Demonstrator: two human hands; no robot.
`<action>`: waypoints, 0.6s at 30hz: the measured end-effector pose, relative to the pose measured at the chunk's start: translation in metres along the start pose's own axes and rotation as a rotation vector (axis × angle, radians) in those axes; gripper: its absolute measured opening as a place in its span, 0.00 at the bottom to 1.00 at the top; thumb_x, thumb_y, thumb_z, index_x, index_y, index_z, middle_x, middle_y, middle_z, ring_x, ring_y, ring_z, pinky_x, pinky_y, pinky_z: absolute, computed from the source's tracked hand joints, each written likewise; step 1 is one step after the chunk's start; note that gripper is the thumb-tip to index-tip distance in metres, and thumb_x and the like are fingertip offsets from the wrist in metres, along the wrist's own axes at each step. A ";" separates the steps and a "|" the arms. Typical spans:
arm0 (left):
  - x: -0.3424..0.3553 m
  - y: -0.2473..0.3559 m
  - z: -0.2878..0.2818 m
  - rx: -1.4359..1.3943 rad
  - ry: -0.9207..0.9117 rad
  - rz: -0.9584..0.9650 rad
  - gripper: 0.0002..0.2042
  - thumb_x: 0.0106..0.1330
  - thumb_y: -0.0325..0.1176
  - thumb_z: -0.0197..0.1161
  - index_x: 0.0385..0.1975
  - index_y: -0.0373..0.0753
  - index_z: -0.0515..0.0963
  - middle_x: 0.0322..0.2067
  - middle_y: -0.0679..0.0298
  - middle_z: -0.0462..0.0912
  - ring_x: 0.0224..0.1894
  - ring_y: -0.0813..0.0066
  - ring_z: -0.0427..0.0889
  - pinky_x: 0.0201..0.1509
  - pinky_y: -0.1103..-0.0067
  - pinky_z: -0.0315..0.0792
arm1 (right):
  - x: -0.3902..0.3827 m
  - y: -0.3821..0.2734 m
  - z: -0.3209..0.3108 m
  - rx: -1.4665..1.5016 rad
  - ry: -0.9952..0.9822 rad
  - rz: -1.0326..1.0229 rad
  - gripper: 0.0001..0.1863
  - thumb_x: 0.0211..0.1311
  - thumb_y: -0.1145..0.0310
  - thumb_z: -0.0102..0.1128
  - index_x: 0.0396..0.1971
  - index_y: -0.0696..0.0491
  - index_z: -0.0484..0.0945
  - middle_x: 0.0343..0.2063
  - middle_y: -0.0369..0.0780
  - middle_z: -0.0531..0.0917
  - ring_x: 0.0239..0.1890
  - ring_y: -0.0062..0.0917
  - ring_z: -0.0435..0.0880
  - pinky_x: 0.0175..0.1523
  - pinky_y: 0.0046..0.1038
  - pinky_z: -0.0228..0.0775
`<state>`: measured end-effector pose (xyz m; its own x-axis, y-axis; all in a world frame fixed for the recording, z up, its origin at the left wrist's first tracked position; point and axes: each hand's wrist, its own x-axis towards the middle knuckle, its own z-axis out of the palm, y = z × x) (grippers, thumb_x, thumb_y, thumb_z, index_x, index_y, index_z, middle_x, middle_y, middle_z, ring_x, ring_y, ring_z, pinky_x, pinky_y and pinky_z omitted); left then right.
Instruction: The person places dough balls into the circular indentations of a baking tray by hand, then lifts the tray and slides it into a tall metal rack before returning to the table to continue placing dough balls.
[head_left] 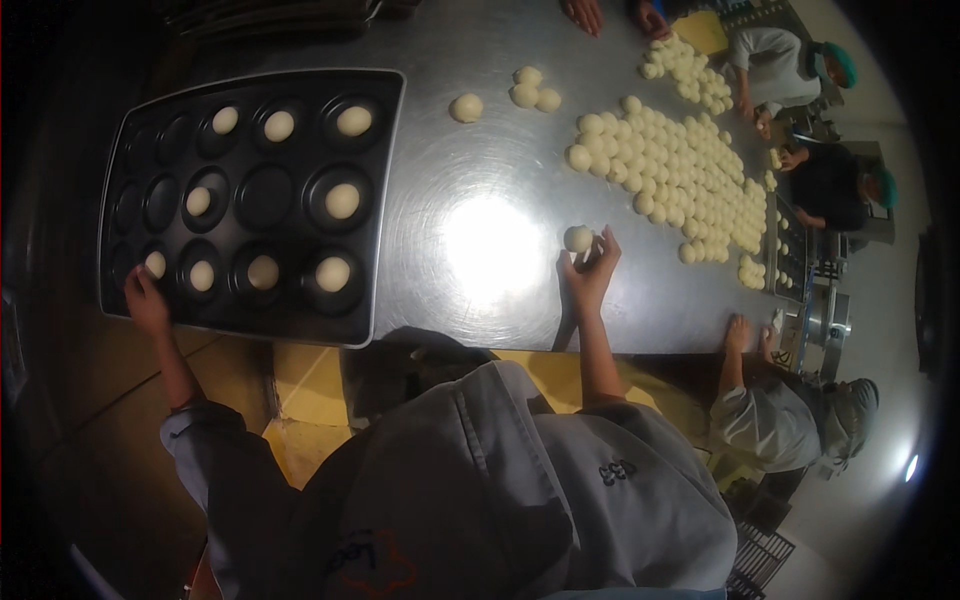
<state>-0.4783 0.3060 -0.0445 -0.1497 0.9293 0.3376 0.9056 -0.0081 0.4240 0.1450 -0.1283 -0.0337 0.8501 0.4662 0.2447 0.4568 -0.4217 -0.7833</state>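
Holding dough ball at fingertip end of right grip.

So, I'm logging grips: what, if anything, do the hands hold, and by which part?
The right hand holds a dough ball around its near side. The left hand is at another ball; whether it grips cannot be told.

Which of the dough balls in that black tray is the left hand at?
The leftmost dough ball in the black tray, bottom row in this view: the left hand is right at it, while no hand is at any other there.
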 end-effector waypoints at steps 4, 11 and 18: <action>-0.004 0.004 0.001 -0.061 0.008 -0.027 0.23 0.77 0.52 0.51 0.53 0.40 0.81 0.52 0.54 0.83 0.56 0.53 0.81 0.60 0.65 0.72 | 0.025 0.020 -0.019 -0.097 -0.236 -0.155 0.38 0.49 0.73 0.73 0.64 0.54 0.69 0.52 0.48 0.76 0.58 0.41 0.78 0.61 0.34 0.73; -0.005 0.019 -0.005 -0.065 0.023 -0.028 0.20 0.75 0.49 0.54 0.50 0.39 0.81 0.49 0.54 0.85 0.53 0.54 0.83 0.57 0.66 0.74 | 0.119 0.007 -0.034 -0.222 -0.999 0.432 0.19 0.56 0.65 0.72 0.45 0.59 0.84 0.42 0.46 0.87 0.42 0.28 0.88 0.45 0.29 0.80; -0.019 0.021 -0.004 -0.205 0.135 -0.062 0.14 0.74 0.43 0.57 0.49 0.41 0.82 0.47 0.58 0.85 0.49 0.58 0.83 0.55 0.67 0.74 | 0.038 -0.216 0.099 0.267 -0.836 -0.151 0.20 0.55 0.71 0.73 0.48 0.56 0.80 0.47 0.42 0.82 0.49 0.29 0.84 0.53 0.29 0.80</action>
<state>-0.4579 0.2863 -0.0389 -0.2663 0.8727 0.4093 0.7959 -0.0405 0.6041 0.0528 0.0579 0.0887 0.2691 0.9613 -0.0591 0.3831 -0.1631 -0.9092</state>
